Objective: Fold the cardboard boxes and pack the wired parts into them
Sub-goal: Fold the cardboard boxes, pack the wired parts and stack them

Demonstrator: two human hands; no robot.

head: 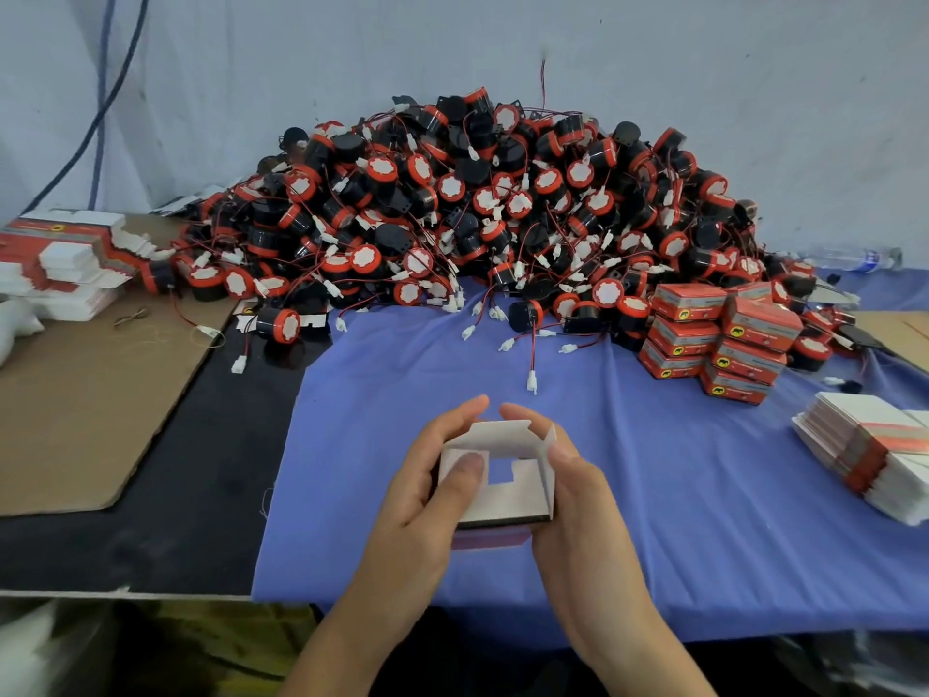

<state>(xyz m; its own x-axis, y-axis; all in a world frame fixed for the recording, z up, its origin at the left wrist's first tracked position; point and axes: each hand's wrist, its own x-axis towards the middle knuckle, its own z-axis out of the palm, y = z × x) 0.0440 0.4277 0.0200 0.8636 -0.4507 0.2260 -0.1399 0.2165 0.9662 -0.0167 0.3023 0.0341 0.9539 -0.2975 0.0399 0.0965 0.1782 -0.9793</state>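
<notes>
Cardboard box (518,500), white, half-folded, held between left hand (427,495) and right hand (583,500).

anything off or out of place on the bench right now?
A water bottle lies on its side at the far right, beside the pile of wired parts. The pile leans onto the stacked red boxes. The cardboard box being folded looks undamaged.

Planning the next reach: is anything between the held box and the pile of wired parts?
Nothing blocks it: only blue cloth and a few loose wires lie between the box and the pile.
</notes>
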